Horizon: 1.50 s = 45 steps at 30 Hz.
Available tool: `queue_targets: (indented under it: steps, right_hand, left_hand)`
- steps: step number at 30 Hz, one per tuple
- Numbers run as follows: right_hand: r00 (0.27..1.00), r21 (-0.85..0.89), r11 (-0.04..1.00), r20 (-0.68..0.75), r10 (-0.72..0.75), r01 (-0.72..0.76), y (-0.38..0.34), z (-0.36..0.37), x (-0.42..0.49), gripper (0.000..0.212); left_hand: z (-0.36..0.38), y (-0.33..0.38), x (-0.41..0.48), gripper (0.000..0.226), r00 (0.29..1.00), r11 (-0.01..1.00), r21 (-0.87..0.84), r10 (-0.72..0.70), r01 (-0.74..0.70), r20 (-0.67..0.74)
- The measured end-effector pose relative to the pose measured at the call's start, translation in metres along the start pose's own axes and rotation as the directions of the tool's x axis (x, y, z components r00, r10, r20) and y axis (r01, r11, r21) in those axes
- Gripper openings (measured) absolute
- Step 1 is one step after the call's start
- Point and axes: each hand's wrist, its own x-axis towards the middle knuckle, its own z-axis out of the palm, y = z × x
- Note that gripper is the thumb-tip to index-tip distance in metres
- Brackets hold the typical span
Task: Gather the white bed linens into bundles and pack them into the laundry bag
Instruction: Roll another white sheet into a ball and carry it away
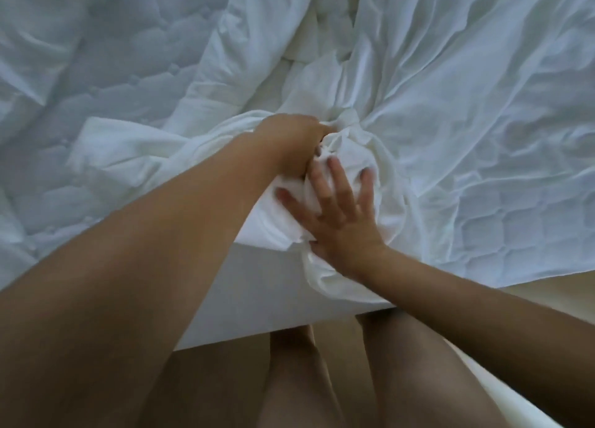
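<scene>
Head view, looking down at the near edge of a bed.

Sheet [483,105]: white, heavily creased, spread over the right half of the mattress [96,73], with folds radiating inward toward a single gathered point. Quilted mattress top exposed on the left, under bluish light.

Bundle [351,144]: a bunched mass of the sheet, at the centre of the near mattress edge, partly spilling down over the mattress side. More loose white folds just to its left, beneath the left forearm.

Left hand [293,147]: reaching in from the lower left, knuckles up, clenched round a fistful of cloth at the top of the bundle, fingertips buried in the fabric.

Right hand [338,215]: reaching in from the lower right, released, grasping nothing. Fingers [325,186] straight and spread, palm down, pressing flat against the near face of the bundle, just below and touching the left hand.

Below the mattress edge: tan floor [335,327] and the person's bare legs [402,379], close against the bed side.
</scene>
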Motion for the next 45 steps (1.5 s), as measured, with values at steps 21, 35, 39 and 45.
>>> queue_targets:
  steps: [21,35,39,45]
  right_hand:
    - [0.844,0.310,0.786,0.239,0.481,-0.536,0.112,-0.048,0.111,0.071]
    - [0.778,0.080,0.864,0.481,0.404,-0.498,0.209,-0.003,0.092,0.137]
    - [0.701,0.283,0.736,0.624,0.345,-0.615,0.230,0.000,0.093,0.120]
    - [0.714,0.354,0.701,0.624,0.317,-0.620,0.247,-0.006,0.098,0.113]
  left_hand:
    - [-0.020,-0.023,0.018,0.099,0.892,0.980,0.080,-0.130,0.181,-0.433]
    - [-0.140,0.036,0.159,0.026,0.942,0.976,0.217,0.041,0.034,-0.334]
    - [-0.124,0.041,0.123,0.032,0.738,0.986,0.148,0.045,0.076,-0.673]
    - [-0.068,0.014,0.086,0.109,0.838,0.879,0.474,0.301,-0.059,-0.454]
